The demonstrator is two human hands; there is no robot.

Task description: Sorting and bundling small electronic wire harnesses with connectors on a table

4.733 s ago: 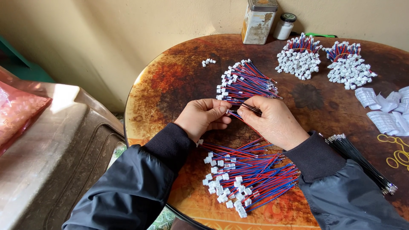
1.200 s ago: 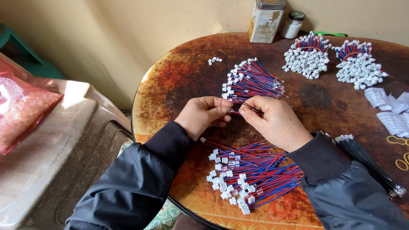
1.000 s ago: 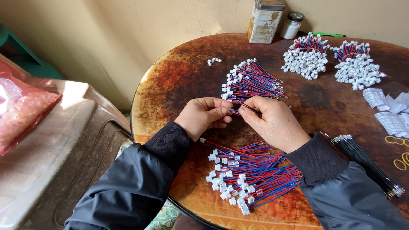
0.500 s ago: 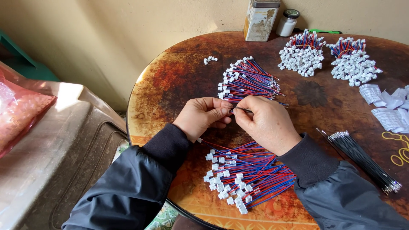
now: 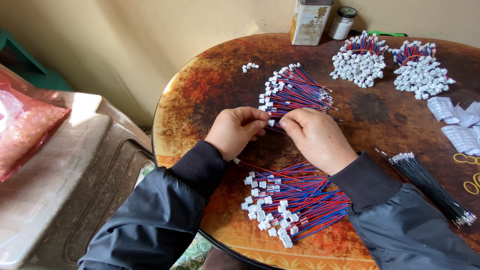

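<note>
My left hand [image 5: 235, 131] and my right hand [image 5: 315, 137] meet over the middle of a round rust-brown table [image 5: 200, 85]. Together they pinch one small white connector [image 5: 271, 122] on red and blue wires, fingertips closed on it. Just beyond my hands lies a fanned pile of red-blue wires with white connectors [image 5: 292, 91]. A larger loose pile of the same wires [image 5: 290, 202] lies between my forearms near the table's front edge. Both sleeves are dark.
Two bundled heaps of connectors [image 5: 360, 62] [image 5: 420, 70] sit at the back right by a worn tin [image 5: 310, 22] and a small jar [image 5: 344, 22]. Black wires [image 5: 430, 187], white paper strips [image 5: 457, 120] and yellow rubber bands [image 5: 467, 172] lie right. A few loose connectors [image 5: 250, 66]. Plastic stool [image 5: 75, 165] left.
My hands stay together over the table, with my right fingers shifting slightly on the connector. The view has drifted a little; the piles have not moved.
</note>
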